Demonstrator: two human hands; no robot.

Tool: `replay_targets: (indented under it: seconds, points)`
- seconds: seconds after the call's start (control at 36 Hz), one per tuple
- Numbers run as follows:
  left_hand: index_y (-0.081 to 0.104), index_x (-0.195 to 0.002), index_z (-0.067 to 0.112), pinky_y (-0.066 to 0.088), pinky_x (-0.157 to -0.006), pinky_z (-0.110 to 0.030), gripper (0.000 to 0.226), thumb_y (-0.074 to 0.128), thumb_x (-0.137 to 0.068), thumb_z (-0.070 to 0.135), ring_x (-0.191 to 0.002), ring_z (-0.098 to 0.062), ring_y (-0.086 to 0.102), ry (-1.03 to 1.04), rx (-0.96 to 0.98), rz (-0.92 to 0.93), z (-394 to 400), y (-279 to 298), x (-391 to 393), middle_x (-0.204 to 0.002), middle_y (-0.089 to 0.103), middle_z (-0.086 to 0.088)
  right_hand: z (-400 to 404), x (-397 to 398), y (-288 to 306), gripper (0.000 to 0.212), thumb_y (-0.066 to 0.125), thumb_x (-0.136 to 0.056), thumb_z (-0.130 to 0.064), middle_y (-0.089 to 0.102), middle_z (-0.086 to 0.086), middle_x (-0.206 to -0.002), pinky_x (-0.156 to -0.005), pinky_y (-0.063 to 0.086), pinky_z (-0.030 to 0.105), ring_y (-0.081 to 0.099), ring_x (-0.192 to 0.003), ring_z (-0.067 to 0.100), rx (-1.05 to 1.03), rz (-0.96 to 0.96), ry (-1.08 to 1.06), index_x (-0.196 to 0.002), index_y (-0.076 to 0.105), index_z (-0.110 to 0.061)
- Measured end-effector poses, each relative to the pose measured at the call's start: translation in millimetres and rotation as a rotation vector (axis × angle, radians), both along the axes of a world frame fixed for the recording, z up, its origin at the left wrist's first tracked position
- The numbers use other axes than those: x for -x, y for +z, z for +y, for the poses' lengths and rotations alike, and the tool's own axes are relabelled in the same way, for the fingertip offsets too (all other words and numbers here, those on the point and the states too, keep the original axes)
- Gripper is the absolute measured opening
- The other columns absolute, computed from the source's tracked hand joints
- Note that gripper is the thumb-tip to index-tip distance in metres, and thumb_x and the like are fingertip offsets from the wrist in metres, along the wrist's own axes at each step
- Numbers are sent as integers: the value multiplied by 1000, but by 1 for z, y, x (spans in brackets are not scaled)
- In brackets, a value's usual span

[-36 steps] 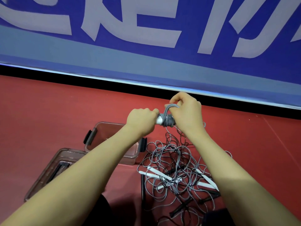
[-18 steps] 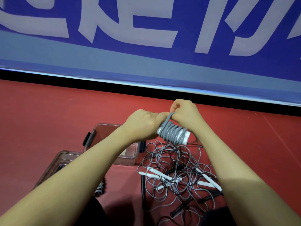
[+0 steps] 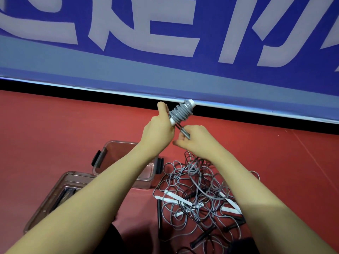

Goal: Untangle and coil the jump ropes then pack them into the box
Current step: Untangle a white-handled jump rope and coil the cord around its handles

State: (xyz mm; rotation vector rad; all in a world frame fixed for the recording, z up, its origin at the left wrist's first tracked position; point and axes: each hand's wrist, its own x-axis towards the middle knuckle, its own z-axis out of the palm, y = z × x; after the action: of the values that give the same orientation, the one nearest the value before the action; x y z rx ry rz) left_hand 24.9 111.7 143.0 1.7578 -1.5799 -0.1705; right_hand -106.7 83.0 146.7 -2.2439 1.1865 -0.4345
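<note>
Head-camera view: a grey jump rope wound round its white handles (image 3: 181,112) is held above the red floor (image 3: 55,134), in front of the blue banner (image 3: 165,43). The bundle's lower end is gripped by the left hand (image 3: 159,131), fingers curled round it and thumb raised; its long axis is tilted up and away to the right. The rope's loose tail (image 3: 183,132) — running down from the bundle's lower end — is pinched between the fingertips of the right hand (image 3: 194,140), which sits just below and to the right of the bundle. Securing that tail is judged to be the step in hand. The clear plastic box (image 3: 117,158) stands open on the floor beneath the left forearm, nearer that hand, its lid (image 3: 55,195) beside it. More ropes lie tangled in a pile (image 3: 198,191) to the box's right, not yet sorted.
</note>
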Motion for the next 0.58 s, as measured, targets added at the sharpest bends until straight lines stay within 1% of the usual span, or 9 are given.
replay_targets:
  seconds: [0.17,0.28,0.33,0.42,0.44,0.47,0.5,0.53,0.58]
  points:
    - [29,-103,9,34,-57,-36,23,44,-88,2,-67,-38,50,55,-109,-77,-6,-8,-12,-81,54,-15,7,0,10,21,69,-81,-20,49,-4,-54,-53,35,29,41,-50,11,45,9,69,-66,57,-12]
    - [35,-112,3,34,-60,-36,24,42,-89,3,-75,-38,54,111,-212,-286,-7,-13,-16,-93,59,-18,13,-1,16,23,64,-80,-13,48,0,-53,-53,36,34,39,-49,15,98,23,92,-61,53,-11]
    - [37,-112,2,34,-61,-36,23,41,-90,3,-85,-39,59,117,-285,-418,-5,-16,-17,-99,60,-19,17,-1,20,14,56,-82,-11,51,6,-61,-56,38,38,46,-60,24,198,101,130,-68,54,-10]
    - [41,-113,2,36,-66,-35,22,40,-91,6,-96,-38,60,96,-362,-621,-4,-21,-18,-109,59,-17,23,-3,25,10,47,-90,-12,61,4,-87,-58,28,31,59,-86,31,530,390,178,-91,56,-18]
    - [43,-114,3,39,-69,-36,22,40,-92,7,-98,-37,61,88,-377,-655,-4,-23,-17,-111,59,-16,25,-4,24,12,52,-88,-10,63,3,-91,-55,26,29,61,-86,29,653,418,182,-95,58,-17]
    - [44,-114,4,41,-71,-36,22,41,-92,8,-99,-36,61,76,-394,-681,-3,-24,-14,-112,60,-16,27,-5,23,17,61,-80,-6,63,3,-88,-48,21,26,63,-78,28,720,410,185,-93,60,-16]
    - [44,-114,4,42,-72,-36,23,41,-93,9,-100,-36,61,57,-397,-715,-2,-24,-12,-112,60,-15,28,-5,21,24,69,-71,-2,62,4,-85,-44,14,21,63,-67,27,738,358,171,-90,62,-15]
    - [45,-114,5,42,-71,-35,23,41,-93,10,-100,-35,62,32,-388,-743,-1,-25,-10,-111,61,-14,29,-6,22,27,71,-69,-1,60,7,-91,-43,12,20,62,-64,28,733,326,139,-91,63,-14]
    - [47,-111,6,36,-65,-33,19,43,-93,12,-96,-34,63,-4,-342,-766,-3,-26,-9,-107,63,-12,27,-6,19,25,57,-85,-6,50,8,-117,-47,24,30,63,-80,31,681,371,65,-109,55,-13]
